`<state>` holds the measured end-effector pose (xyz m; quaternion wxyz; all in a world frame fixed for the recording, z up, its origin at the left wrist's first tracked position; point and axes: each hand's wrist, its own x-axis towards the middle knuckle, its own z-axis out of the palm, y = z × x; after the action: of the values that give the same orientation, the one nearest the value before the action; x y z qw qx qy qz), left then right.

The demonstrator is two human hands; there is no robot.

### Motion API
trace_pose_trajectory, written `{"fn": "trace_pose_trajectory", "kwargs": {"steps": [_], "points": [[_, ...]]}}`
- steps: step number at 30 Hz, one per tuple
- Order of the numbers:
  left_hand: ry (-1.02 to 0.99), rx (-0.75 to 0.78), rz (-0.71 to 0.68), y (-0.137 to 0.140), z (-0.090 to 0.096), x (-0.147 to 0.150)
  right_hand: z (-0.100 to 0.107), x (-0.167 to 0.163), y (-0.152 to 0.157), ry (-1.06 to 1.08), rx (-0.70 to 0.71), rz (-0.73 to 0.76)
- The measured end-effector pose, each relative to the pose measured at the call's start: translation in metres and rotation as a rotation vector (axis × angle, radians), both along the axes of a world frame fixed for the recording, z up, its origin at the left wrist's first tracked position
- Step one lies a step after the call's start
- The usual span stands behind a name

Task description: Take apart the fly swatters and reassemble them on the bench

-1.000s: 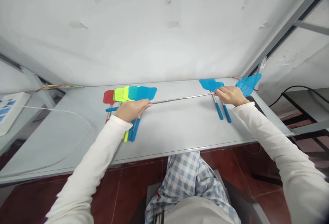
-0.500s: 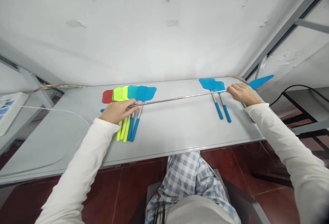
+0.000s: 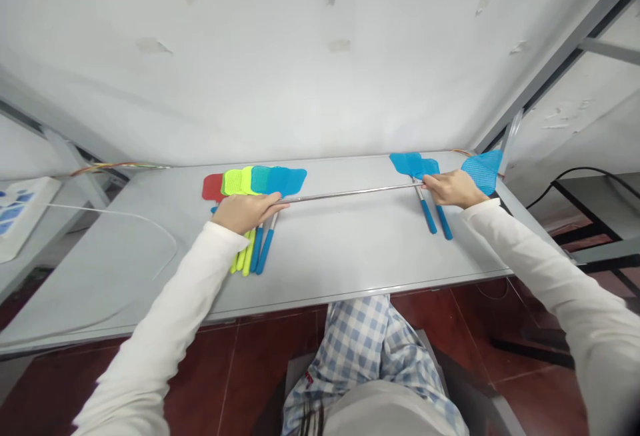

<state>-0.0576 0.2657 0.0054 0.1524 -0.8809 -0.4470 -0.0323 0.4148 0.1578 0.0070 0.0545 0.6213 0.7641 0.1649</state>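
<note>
A telescopic blue fly swatter is stretched across the table between my hands, its thin metal rod pulled long. My left hand is closed around the handle end, with a bit of blue showing behind it. Toward the other end, my right hand grips the rod near the mesh blue head. Below my left hand lies a fanned row of fly swatters with red, yellow, teal and blue heads. Two more blue fly swatters lie near my right hand.
The grey table runs along a white wall. A white cable crosses its left side, near a white box. Metal frame posts rise at both sides, and a dark stool stands at right.
My right hand has moved left, bringing the hands closer and shortening the rod between them. The swatter's blue head has turned from edge-on to show its flat face. My left hand shifted slightly right.
</note>
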Motion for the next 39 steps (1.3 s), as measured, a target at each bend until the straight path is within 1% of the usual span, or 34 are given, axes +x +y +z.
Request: {"fn": "trace_pose_trajectory", "kwargs": {"steps": [3,8,13,16,19,23,25,27,30,31,32,34,36,37,39], "points": [[-0.012,0.015,-0.005,-0.005,0.004,0.009,0.002,-0.013,0.001,-0.016,0.006,-0.006],[-0.046,-0.004,-0.033,-0.013,0.009,0.023,0.013,-0.036,-0.003,-0.069,-0.068,-0.007],[-0.030,-0.011,-0.096,-0.030,0.006,0.061,0.022,-0.079,-0.001,-0.086,-0.116,0.093],[-0.045,-0.019,-0.113,-0.040,0.006,0.084,0.025,-0.103,0.001,-0.076,-0.121,0.118],[-0.072,-0.043,-0.146,-0.048,0.008,0.100,0.026,-0.124,0.004,-0.050,-0.142,0.156],[-0.098,-0.094,-0.166,-0.056,0.011,0.114,0.017,-0.144,0.006,0.015,-0.168,0.213],[-0.071,-0.100,-0.164,-0.057,0.012,0.116,0.013,-0.147,0.005,0.029,-0.151,0.224],[-0.035,-0.089,-0.162,-0.056,0.013,0.113,0.012,-0.145,0.004,0.006,-0.082,0.274],[-0.006,-0.056,-0.141,-0.051,0.015,0.103,0.020,-0.132,0.003,-0.084,0.091,0.383],[-0.004,-0.044,-0.134,-0.049,0.016,0.099,0.024,-0.125,0.004,-0.109,0.126,0.403],[-0.004,-0.033,-0.129,-0.048,0.017,0.095,0.029,-0.119,0.005,-0.130,0.128,0.411],[-0.007,-0.023,-0.136,-0.046,0.017,0.089,0.037,-0.110,0.008,-0.157,0.042,0.399],[-0.021,-0.029,-0.152,-0.047,0.017,0.086,0.043,-0.108,0.010,-0.176,-0.093,0.348],[-0.030,-0.036,-0.163,-0.047,0.017,0.086,0.044,-0.109,0.011,-0.181,-0.149,0.316],[-0.039,-0.048,-0.190,-0.050,0.016,0.091,0.046,-0.117,0.012,-0.180,-0.210,0.271]]}}
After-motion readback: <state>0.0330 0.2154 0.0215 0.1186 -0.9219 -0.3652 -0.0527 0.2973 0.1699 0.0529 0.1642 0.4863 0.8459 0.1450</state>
